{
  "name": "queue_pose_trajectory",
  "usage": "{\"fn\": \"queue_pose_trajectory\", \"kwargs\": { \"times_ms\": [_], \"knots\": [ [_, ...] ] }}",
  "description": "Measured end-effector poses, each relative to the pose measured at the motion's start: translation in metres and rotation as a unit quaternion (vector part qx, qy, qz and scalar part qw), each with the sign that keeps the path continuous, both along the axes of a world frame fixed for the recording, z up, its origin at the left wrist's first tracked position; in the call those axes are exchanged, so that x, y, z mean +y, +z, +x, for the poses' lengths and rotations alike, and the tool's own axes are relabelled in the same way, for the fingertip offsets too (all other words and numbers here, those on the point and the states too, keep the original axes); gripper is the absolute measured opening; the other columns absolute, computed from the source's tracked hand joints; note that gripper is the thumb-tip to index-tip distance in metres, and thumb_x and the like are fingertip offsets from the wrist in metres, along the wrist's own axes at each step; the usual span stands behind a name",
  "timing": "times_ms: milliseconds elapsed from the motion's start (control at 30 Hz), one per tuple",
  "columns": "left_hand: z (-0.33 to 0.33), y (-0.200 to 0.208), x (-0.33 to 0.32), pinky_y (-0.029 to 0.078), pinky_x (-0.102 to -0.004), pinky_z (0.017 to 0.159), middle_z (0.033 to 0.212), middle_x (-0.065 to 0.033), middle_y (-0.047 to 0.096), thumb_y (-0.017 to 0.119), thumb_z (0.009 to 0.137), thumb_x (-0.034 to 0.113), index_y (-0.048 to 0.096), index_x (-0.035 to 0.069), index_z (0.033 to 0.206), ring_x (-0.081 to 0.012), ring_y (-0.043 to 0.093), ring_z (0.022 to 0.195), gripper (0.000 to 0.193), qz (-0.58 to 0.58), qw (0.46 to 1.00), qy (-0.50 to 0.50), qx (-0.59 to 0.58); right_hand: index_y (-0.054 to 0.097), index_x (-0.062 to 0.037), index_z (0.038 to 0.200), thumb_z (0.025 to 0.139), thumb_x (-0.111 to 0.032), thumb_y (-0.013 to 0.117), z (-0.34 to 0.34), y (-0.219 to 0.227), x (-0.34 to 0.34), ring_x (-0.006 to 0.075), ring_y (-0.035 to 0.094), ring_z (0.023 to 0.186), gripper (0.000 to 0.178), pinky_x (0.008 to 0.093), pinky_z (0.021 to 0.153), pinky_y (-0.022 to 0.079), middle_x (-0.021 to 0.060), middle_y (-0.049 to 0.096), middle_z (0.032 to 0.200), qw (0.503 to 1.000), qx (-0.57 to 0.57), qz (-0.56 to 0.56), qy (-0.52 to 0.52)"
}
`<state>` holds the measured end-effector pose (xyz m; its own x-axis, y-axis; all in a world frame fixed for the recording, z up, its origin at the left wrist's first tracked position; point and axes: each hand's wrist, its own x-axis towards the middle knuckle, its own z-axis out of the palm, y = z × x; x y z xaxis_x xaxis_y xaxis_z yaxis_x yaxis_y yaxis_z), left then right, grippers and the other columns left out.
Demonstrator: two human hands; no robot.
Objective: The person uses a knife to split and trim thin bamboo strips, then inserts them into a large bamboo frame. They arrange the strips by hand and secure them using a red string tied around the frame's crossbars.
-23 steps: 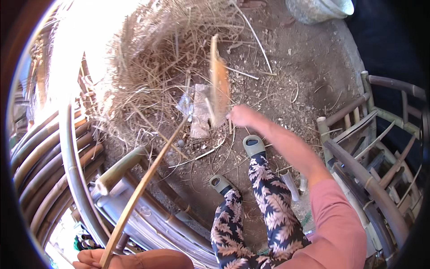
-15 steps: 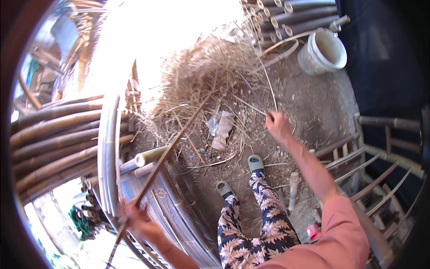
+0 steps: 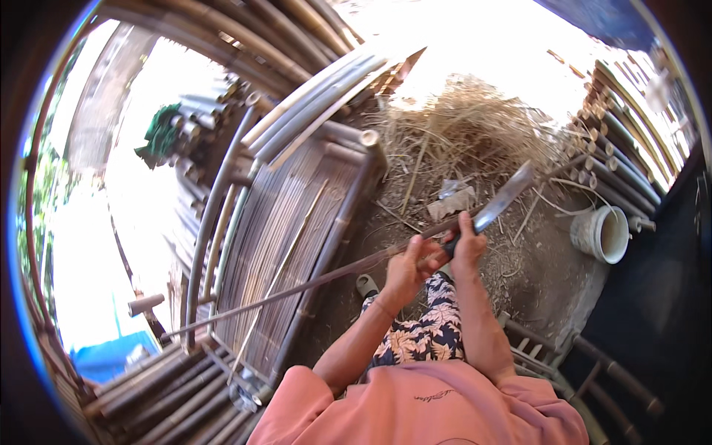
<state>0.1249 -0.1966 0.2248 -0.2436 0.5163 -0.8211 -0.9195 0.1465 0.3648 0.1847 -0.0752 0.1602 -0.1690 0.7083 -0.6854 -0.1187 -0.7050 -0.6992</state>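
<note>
A long brown bamboo strip (image 3: 319, 281) runs slantwise across the view from lower left to upper right. My left hand (image 3: 403, 273) is closed around it in front of my body. My right hand (image 3: 467, 251) grips the dark handle of a knife (image 3: 507, 197) with a broad, shiny blade. That blade points up and to the right, lying close along the strip. Both hands are nearly touching, and the right thumb rests by the strip. Exactly where blade and strip meet is hard to make out.
A bamboo bench (image 3: 259, 222) with split poles (image 3: 319, 93) across its end stands at left. Ahead lies a heap of shavings (image 3: 475, 122). To the right are stacked bamboo poles (image 3: 623, 159), a whitish bucket (image 3: 593, 236) and a dark sheet (image 3: 653, 297).
My hands have come together from wide apart; the right brought the knife back to the strip. The strip now slants lower across me, and my view has turned left.
</note>
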Motion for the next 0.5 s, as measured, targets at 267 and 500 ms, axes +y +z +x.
{"fn": "queue_pose_trajectory", "kwargs": {
  "times_ms": [267,500],
  "knots": [
    [-0.058,0.082,-0.234,0.033,-0.0451,0.110,0.142,-0.0173,0.045,0.072,0.084,0.039,0.044,0.005,0.142,-0.0341,0.042,0.132,0.073,-0.179,0.561,-0.350,0.728,0.057,-0.0043,0.084,0.090,-0.029,0.072,-0.018,0.016,0.009,0.0143,0.055,0.050,0.030,0.0303,0.045,0.047,0.0051,0.058,0.067,0.982,0.010,0.178,0.060],
    [-0.083,0.038,-0.429,0.049,-0.0239,0.061,0.072,0.0014,0.058,0.058,0.099,0.023,0.064,-0.001,0.119,-0.0069,0.059,0.063,0.031,-0.024,0.899,-0.350,0.261,0.060,-0.0059,0.083,0.093,-0.041,0.065,-0.089,0.117,-0.007,0.0105,0.055,0.047,0.037,0.0286,0.040,0.046,0.0025,0.059,0.066,0.936,-0.101,0.304,0.147]
  ]
}}
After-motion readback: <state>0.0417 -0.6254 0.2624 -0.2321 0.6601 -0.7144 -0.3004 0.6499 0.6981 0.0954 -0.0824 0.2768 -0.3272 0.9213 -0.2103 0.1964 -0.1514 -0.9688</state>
